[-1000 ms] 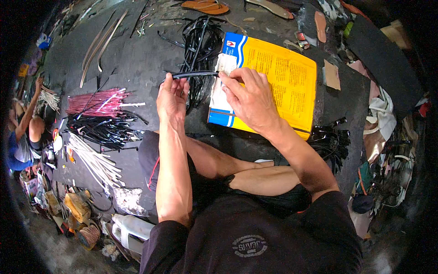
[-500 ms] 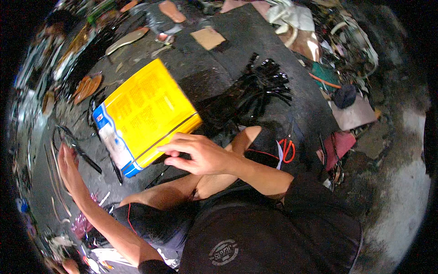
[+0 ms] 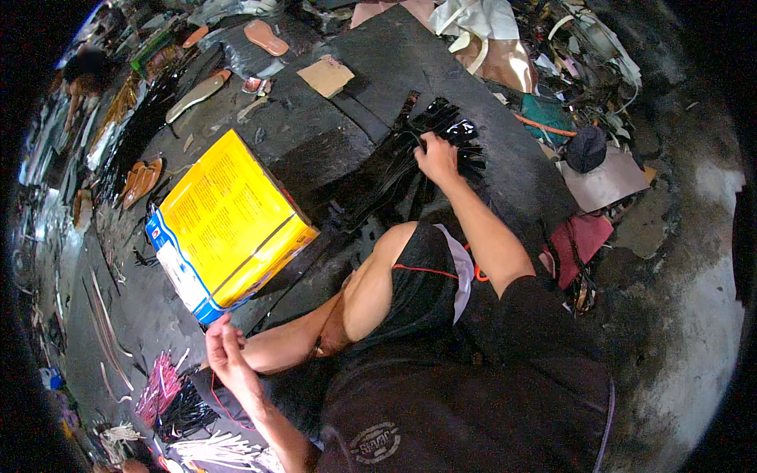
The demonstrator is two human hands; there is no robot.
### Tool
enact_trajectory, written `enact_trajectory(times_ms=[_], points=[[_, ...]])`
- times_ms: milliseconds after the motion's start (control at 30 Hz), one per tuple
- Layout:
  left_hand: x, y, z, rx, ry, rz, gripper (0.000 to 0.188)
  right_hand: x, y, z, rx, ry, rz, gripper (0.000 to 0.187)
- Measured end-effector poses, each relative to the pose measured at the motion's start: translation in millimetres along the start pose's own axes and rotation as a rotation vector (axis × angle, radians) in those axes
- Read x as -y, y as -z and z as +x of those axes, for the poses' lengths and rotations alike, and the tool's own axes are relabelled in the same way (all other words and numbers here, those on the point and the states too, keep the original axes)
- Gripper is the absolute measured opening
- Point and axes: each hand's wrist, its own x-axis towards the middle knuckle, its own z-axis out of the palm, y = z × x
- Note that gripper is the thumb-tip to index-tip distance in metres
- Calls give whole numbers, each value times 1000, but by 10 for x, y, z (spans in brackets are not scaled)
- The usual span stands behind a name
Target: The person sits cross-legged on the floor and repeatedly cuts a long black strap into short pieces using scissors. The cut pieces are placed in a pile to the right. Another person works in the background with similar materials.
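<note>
My right hand (image 3: 436, 160) reaches into a bundle of shiny black strips (image 3: 378, 177) on the dark work surface, fingers closed on strips near its far end. My left hand (image 3: 229, 355) is raised by the lower corner of a yellow and blue rectangular tin (image 3: 229, 225), in front of my bent leg. Its fingers are bent together; whatever they may hold is too small to make out. The tin lies slightly tilted to the left of the black strips.
Sandals (image 3: 143, 183), a shoe sole (image 3: 199, 96) and a tan card (image 3: 326, 76) lie around the surface. Pink strips (image 3: 160, 390) and white strips (image 3: 217, 453) sit at lower left. Red-handled scissors (image 3: 479, 273) are partly hidden beside my knee. Scraps pile up at right.
My right hand has moved from the tin's near edge out to the black strips. My left hand has come right from the far left, where a black strip no longer lies.
</note>
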Motion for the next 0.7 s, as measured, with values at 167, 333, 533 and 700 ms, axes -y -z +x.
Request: enact_trajectory(times_ms=[167,333,533,700], points=[[-274,-513,-79,256,3,-14,19,232,802,496,-166,-33,800,27],[-780,-1282,-58,540,-111,65,33,639,1986,-13,272,347,1006,38],[-1196,-2094,168,773,-505,-125,49,1224,2468,-760,703,756,906,32],[-893,-1529,372,1098,55,65,30,1180,2368,-663,549,636,486,27]])
